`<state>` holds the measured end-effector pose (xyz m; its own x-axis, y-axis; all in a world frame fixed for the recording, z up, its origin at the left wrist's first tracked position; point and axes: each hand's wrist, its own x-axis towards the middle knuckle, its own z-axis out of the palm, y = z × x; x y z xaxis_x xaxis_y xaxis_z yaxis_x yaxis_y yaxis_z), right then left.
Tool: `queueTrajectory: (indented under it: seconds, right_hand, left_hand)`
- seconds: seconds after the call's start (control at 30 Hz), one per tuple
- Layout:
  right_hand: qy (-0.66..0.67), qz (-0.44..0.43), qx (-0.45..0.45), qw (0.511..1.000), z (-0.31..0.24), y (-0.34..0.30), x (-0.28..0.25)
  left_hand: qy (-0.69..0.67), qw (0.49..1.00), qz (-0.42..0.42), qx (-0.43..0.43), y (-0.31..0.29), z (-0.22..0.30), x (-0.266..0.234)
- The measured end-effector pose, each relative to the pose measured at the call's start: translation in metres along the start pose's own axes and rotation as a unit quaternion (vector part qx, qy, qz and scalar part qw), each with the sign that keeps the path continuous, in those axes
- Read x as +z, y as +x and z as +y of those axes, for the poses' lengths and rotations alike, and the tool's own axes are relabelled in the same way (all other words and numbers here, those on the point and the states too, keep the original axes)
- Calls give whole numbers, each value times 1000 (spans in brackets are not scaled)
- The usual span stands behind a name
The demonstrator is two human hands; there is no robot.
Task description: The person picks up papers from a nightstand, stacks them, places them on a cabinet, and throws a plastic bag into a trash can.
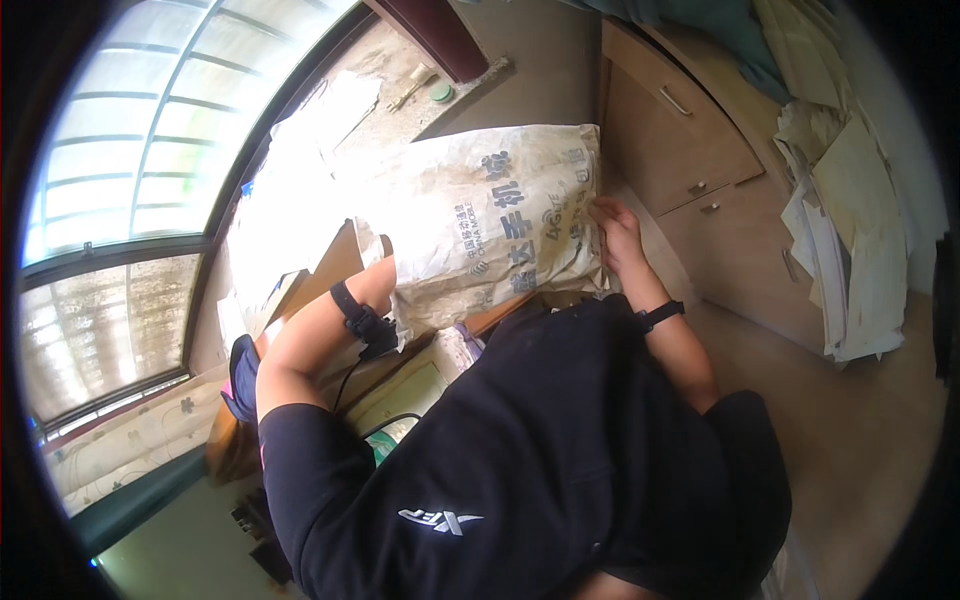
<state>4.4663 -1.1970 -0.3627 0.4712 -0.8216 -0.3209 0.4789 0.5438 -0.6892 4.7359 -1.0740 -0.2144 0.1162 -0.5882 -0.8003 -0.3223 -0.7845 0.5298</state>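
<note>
A crumpled, off-white printed bag lies sideways in front of my chest, with dark lettering across its face. At its right edge is my right hand, fingers closed on the bag's border. My left forearm reaches to the bag's left end, where the bag covers my left hand; its fingers are hidden. I cannot tell whether that hand is inside the bag or behind it. Each wrist wears a black strap.
A wooden drawer cabinet stands at the right, with a stack of papers beside it. To the left is a barred window. White papers lie near the window, and a small green lid sits on the ledge beyond.
</note>
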Motion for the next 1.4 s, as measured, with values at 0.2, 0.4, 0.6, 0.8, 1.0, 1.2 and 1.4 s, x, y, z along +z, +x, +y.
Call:
queueTrajectory:
  seconds: [0.2, 0.4, 0.6, 0.8, 1.0, 1.2, 1.4]
  right_hand:
    - [8, -28, -40, 999, -2, 8, -6]
    - [11, -61, 9, 998, -20, 9, 3]
    - [18, -92, 25, 995, -33, 13, 3]
    - [-263, -29, -206, 942, -46, 16, 12]
    - [-258, -180, -89, 945, -93, 10, 52]
    - [-312, -211, -30, 926, -105, 22, 80]
    - [-276, -264, 52, 923, -110, 39, 77]
  left_hand:
    - [-32, 999, 17, 4, 1, -1, 0]
    - [-65, 997, 38, 9, 3, 0, -2]
    - [-101, 993, 55, 15, 5, 1, -4]
    - [-132, 989, 66, 15, 3, 0, -5]
    - [-177, 982, 72, 3, -5, -6, -5]
    - [-207, 976, 72, -5, -9, -6, -6]
    - [-240, 967, 80, -12, -12, -8, -6]
